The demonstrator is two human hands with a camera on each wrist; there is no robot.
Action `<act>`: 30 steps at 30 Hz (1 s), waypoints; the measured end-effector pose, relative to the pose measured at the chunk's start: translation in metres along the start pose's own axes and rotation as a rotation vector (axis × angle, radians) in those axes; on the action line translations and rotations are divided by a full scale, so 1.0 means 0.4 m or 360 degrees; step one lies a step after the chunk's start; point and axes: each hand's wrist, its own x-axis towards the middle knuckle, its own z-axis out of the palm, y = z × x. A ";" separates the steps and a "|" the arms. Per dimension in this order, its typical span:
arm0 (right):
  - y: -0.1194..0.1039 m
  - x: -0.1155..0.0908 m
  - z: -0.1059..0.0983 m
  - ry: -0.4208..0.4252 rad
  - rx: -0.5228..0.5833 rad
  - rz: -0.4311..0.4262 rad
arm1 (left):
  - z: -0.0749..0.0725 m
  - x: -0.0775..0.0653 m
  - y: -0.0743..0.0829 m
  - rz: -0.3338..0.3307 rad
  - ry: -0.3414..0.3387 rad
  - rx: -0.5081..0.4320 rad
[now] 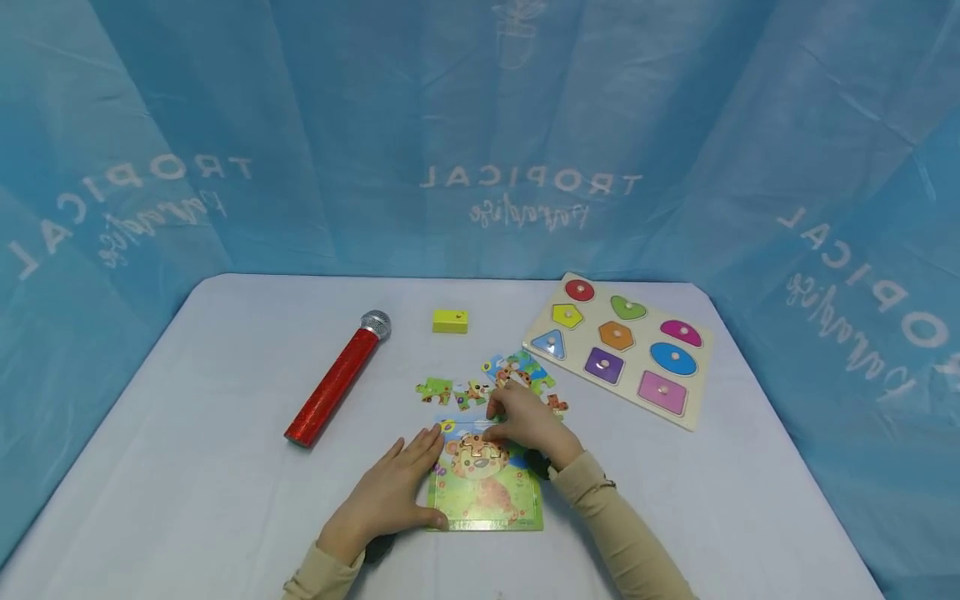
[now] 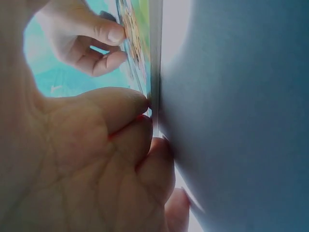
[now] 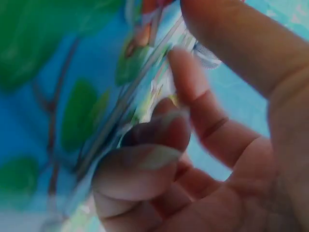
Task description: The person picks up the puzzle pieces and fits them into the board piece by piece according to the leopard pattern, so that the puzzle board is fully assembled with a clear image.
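A square jigsaw puzzle board (image 1: pixel 487 500) with a spotted cartoon animal lies on the table near its front. My left hand (image 1: pixel 393 492) rests along the board's left edge, fingers extended, thumb at the lower left corner. Over the board's upper part is my right hand (image 1: pixel 528 421), its thumb touching the picture and its fingers bent, with a gap between thumb and index finger. The left wrist view shows the right thumb (image 2: pixel 113 34) against the board's face. Loose jigsaw pieces (image 1: pixel 435 390) lie just beyond the board, some partly hidden behind the right hand.
A red microphone (image 1: pixel 333 383) with a silver head lies to the left. A small yellow block (image 1: pixel 450 322) sits farther back. At the back right is a shape puzzle board (image 1: pixel 637 367) with knobbed coloured shapes. A blue printed curtain (image 1: pixel 480 108) hangs behind the white table (image 1: pixel 225 400).
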 end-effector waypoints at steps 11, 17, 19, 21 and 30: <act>0.006 0.034 0.007 0.0072 0.0128 0.0130 | -0.009 -0.008 -0.002 -0.0027 -0.0002 -0.0001; 0.022 0.073 -0.022 0.0334 0.0053 0.0158 | -0.007 -0.017 -0.005 -0.0046 0.0002 0.0004; 0.032 0.091 -0.032 0.0338 0.0043 0.0152 | -0.005 -0.019 -0.004 -0.0043 0.0005 -0.0003; 0.045 0.109 -0.041 0.0261 0.0033 0.0164 | -0.001 -0.018 -0.003 -0.0033 0.0004 -0.0001; 0.089 0.136 -0.091 -0.0110 -0.0143 0.0256 | 0.001 -0.009 0.004 0.0012 -0.0008 -0.0004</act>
